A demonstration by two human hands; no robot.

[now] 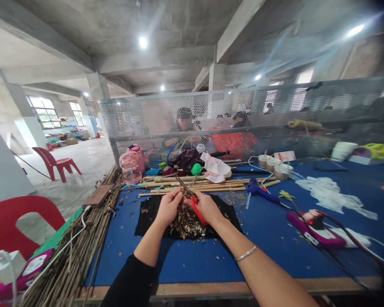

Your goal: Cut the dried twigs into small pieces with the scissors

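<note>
In the head view, looks down on a blue tabletop (128,264), bounded in front by a wooden edge (192,291) and along the far edge by a perforated metal screen (131,123). Holds red-handled scissors (196,209) in the right hand (208,207), fingers curled round the handles, blades pointing toward the far edge and a little left. Has the left hand (169,207) just beside the blades, thumb and forefinger close together; cannot tell whether pinching a piece there. Works above a heap of dry chips (190,225), piled on a black cloth (146,216) about the middle of the tabletop, with loose flakes scattered past the cloth's edges.

Has open blue room between cloth and front edge, crossed by both forearms, and a wide bare stretch from the cloth's right edge to a purple power strip (331,238). Meets less room on the far side, with bamboo poles (211,188) just beyond the cloth, then a green ball (196,169), a white cloth (216,167) and, near the far left corner, a pink jug (130,164). On the left, borders on a bundle of thin sticks (80,251) along the left edge. To the right, shows a blue glue gun (264,192) beyond the cloth's far right corner and crumpled clear plastic (331,192) well apart from both hands.
</note>
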